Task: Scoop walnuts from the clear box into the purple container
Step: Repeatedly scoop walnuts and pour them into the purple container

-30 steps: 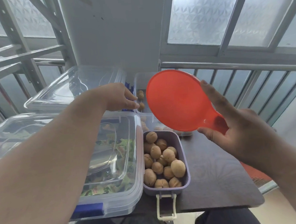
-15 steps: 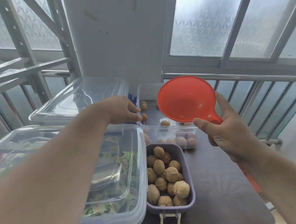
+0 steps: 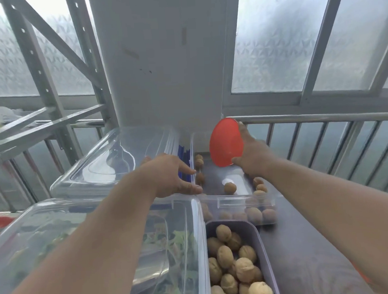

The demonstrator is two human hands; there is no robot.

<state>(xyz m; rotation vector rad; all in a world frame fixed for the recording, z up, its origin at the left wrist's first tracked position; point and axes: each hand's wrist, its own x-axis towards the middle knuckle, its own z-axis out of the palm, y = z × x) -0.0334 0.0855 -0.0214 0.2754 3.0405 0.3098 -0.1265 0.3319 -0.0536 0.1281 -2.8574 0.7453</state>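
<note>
Right grip (image 3: 252,157): smooth red oval scoop (image 3: 225,142) | clear box (image 3: 235,201): wrinkled walnuts (image 3: 230,187)

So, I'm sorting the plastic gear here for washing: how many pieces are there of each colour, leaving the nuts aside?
Clear: 3, the walnut box, the box of greens, a box or lid behind it
Purple: 1, the purple container
Red: 1, the red scoop
Total: 5

Clear box (image 3: 235,201) holding few walnuts (image 3: 230,187), purple container (image 3: 261,240) nearly full, touching in front
</note>
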